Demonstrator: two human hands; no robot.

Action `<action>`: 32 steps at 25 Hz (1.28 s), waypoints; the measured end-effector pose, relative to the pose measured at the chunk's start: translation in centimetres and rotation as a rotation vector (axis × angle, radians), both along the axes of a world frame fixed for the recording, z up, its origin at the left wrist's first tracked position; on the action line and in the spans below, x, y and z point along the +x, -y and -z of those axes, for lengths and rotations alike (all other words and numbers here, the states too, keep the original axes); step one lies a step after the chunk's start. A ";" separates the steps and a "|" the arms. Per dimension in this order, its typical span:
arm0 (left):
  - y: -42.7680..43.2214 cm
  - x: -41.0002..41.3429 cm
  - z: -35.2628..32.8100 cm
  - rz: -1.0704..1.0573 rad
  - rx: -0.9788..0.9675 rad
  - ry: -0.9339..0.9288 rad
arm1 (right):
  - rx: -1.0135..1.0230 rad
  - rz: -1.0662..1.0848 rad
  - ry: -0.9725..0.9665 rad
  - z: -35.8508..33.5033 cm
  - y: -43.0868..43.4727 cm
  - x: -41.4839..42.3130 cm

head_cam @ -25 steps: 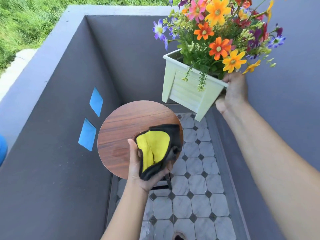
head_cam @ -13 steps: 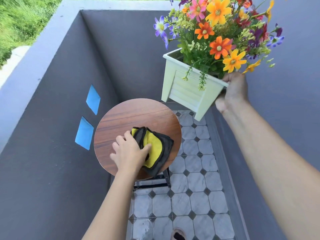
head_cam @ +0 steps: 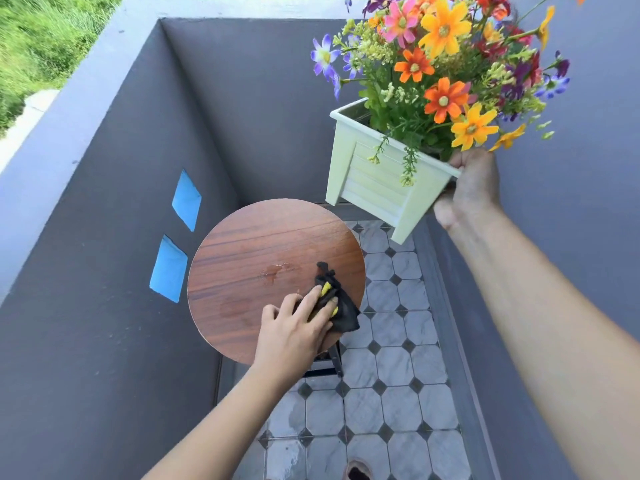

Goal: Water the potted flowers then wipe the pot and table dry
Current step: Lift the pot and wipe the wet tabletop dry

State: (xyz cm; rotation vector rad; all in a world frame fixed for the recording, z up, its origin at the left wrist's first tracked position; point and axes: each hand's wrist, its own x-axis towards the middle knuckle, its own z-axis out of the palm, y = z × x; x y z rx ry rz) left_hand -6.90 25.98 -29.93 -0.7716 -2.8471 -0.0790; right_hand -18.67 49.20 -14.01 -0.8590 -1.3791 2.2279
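While our right hand grips the pale green square plastic pot of flowers aloft, our left hand presses the crumpled black-and-yellow cloth flat-fingered on the round wooden table, with the puddle lying just up-left of it.

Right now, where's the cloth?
In the head view, the black-and-yellow cloth lies on the round wooden table near its right edge, pressed under the left hand, right of the wet patch.
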 end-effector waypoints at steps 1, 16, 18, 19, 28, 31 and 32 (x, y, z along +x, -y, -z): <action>0.9 -1.1 0.1 -0.038 0.003 0.005 | -0.009 0.003 -0.008 0.0 0.0 0.0; -2.8 -2.4 -0.6 -0.001 0.097 0.070 | 0.006 -0.005 -0.021 -0.4 0.3 0.6; -1.5 -3.0 -0.7 0.048 0.085 0.093 | -0.010 -0.007 -0.031 -0.4 0.5 0.9; 0.0 -4.2 -0.6 -0.002 0.072 0.066 | -0.008 -0.006 -0.026 -0.4 0.5 1.0; 8.9 -8.6 0.1 -0.885 0.233 0.049 | 0.025 -0.021 0.013 -0.5 0.4 1.5; 3.0 -5.7 0.6 -0.435 0.200 -0.076 | 0.019 -0.001 -0.027 -0.4 0.4 1.3; 1.0 -4.4 0.6 -0.294 0.211 -0.091 | 0.024 0.010 -0.036 -0.4 0.4 1.3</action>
